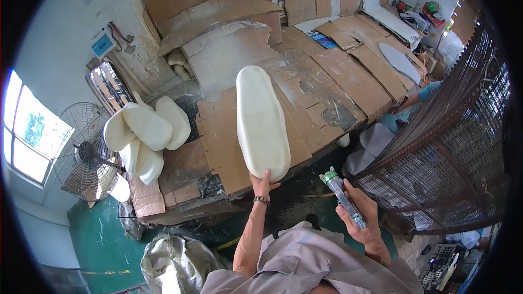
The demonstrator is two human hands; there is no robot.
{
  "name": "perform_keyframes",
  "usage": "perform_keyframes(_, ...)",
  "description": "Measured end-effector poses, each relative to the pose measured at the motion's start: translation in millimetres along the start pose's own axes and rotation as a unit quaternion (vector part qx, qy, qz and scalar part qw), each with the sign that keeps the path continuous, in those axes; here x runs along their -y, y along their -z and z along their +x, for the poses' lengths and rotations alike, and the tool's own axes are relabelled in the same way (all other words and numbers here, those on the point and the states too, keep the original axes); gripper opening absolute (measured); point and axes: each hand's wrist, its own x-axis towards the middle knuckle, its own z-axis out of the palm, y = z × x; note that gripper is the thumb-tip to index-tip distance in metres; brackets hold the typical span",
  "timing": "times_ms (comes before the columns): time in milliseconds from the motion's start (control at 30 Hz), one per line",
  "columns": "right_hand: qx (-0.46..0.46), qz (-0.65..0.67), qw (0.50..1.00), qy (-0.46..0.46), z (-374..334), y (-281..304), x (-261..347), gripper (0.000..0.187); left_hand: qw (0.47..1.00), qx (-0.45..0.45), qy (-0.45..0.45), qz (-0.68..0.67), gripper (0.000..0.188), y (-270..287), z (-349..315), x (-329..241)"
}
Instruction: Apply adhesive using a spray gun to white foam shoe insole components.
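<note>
My left hand (263, 186) grips the near end of a long cream foam pad (261, 125), its thumb on top. The pad is rounded at both ends, with a raised rim, and reaches away from me above the cardboard-covered table (223, 160). Held off to the right of the pad, a silver spray gun (343, 198) with a green ring at its front sits in my right hand (360, 211). My right fingers are wrapped round its body. Several similar cream foam pads (147, 125) lie heaped at the table's left end.
A wire-guarded fan (87, 147) stands left of the heap. At the right, a tall brown mesh rack (436, 158) leans inward, with a co-worker's arm (417, 99) behind it. A pale sack (177, 261) sits on the green floor. Cardboard panels (218, 11) line the table's back.
</note>
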Motion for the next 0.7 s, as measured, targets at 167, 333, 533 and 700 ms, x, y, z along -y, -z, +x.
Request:
perform_keyframes(167, 0.011, 0.047, 0.999, 0.007, -13.7, 1.2, 9.3, 0.050, 1.000, 0.013, 0.004, 0.007, 0.080, 16.2, -0.1, -1.9)
perform_keyframes(333, 0.001, 0.011, 1.000, -0.020, -27.4, 7.9, 12.7, 0.054, 1.000, 0.017, 0.022, -0.008, 0.081, 33.7, -13.0, 5.0)
perform_keyframes(533, 0.006, -0.019, 0.999, -0.043, -42.9, 5.9, 18.0, 0.053, 0.981, 0.045, 0.161, 0.102, 0.058, 104.8, -30.2, 60.1)
perform_keyframes(700, -0.022, -0.030, 0.995, -0.087, -57.5, -6.3, 31.0, 0.050, 0.919, 0.021, 0.286, 0.270, 0.048, 195.5, -43.6, 144.0)
